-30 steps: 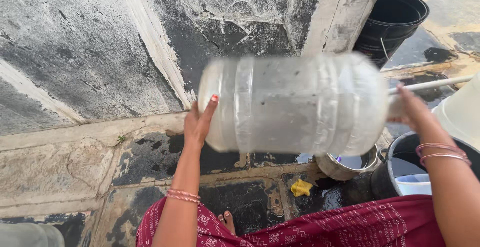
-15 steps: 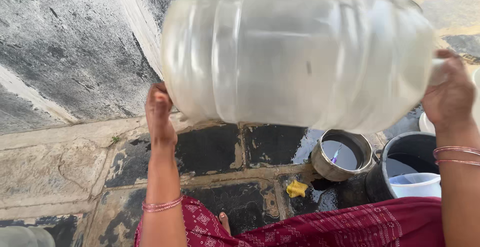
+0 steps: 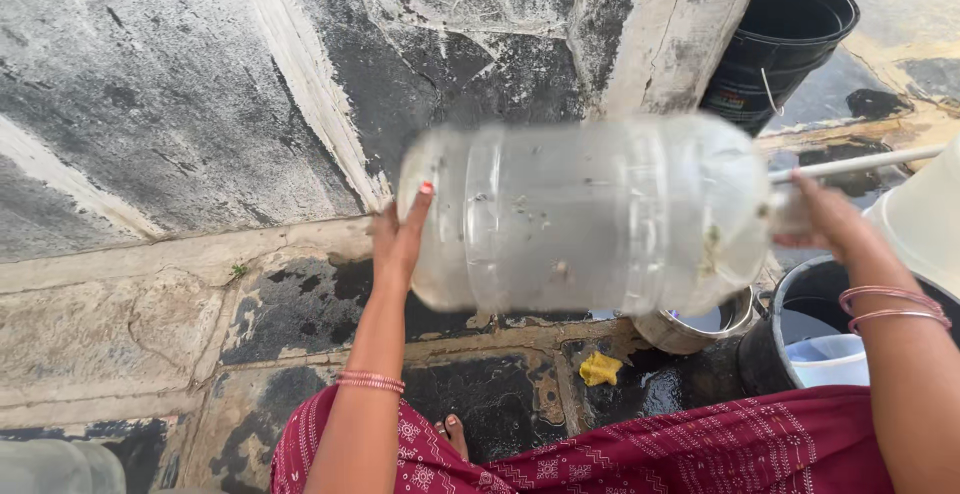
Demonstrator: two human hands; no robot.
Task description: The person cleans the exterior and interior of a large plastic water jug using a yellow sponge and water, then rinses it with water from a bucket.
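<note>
In the head view, a large clear plastic water jug with ribbed sides [image 3: 590, 216] lies on its side in the air, held between the two hands above a wet, dark stone floor [image 3: 300, 304]. It is blurred, and droplets and specks show on its wall. The left hand [image 3: 397, 239] presses flat against the jug's base end, palm on the plastic and fingers spread upward, a painted nail at the tip. The right hand [image 3: 830, 219] closes around the narrow neck end at the right. Thin pink bangles ring both wrists.

Behind the jug rises a weathered grey and black wall [image 3: 200, 84], with a pale plastered pillar [image 3: 680, 34] at its right. A black plastic bucket [image 3: 785, 39] stands tilted beyond the pillar. Under the jug's right end sits a round steel pot [image 3: 700, 324] with some water in it, and just beside it a dark bucket [image 3: 810, 299] holding a pale blue plastic mug [image 3: 830, 359]. A small yellow scrap [image 3: 600, 369] lies on the floor near the pot. A maroon patterned cloth [image 3: 650, 454] covers the person's lap at the bottom edge.
</note>
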